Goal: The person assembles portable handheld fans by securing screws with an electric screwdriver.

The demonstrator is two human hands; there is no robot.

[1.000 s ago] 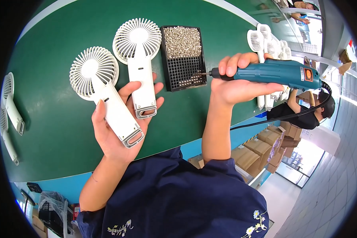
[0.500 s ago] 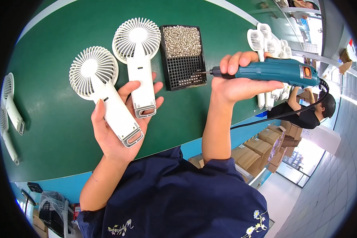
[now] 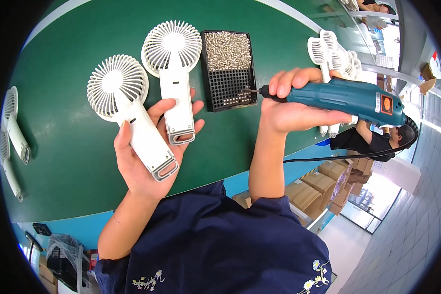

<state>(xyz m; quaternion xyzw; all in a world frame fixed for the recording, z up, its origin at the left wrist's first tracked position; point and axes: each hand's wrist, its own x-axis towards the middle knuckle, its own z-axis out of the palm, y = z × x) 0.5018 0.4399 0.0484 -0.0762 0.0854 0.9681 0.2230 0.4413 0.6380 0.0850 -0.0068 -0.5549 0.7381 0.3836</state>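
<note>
My left hand (image 3: 149, 157) is closed around the handles of two white handheld fans, a nearer left fan (image 3: 144, 134) and a right fan (image 3: 178, 105). Both round grilles point away from me, and each handle ends in a grey loop. In my right hand (image 3: 291, 105) lies a teal electric screwdriver (image 3: 345, 100), held sideways with its bit pointing left. The bit's tip is over the lower right part of a black screw tray (image 3: 210, 93). Loose silvery screws (image 3: 228, 51) heap in the tray's far half; several stand in holes of its near half.
More white fans (image 3: 15, 130) lie at the green table's (image 3: 83, 181) left edge, and others (image 3: 335, 56) cluster at the right. A black cord (image 3: 328, 158) trails from the screwdriver. Cardboard boxes (image 3: 318, 188) stand beyond the table's right side, near another person (image 3: 377, 142) in black.
The screwdriver's rear end has swung slightly down and right, while its bit stays over the tray. Both fans remain in my left hand, almost unmoved.
</note>
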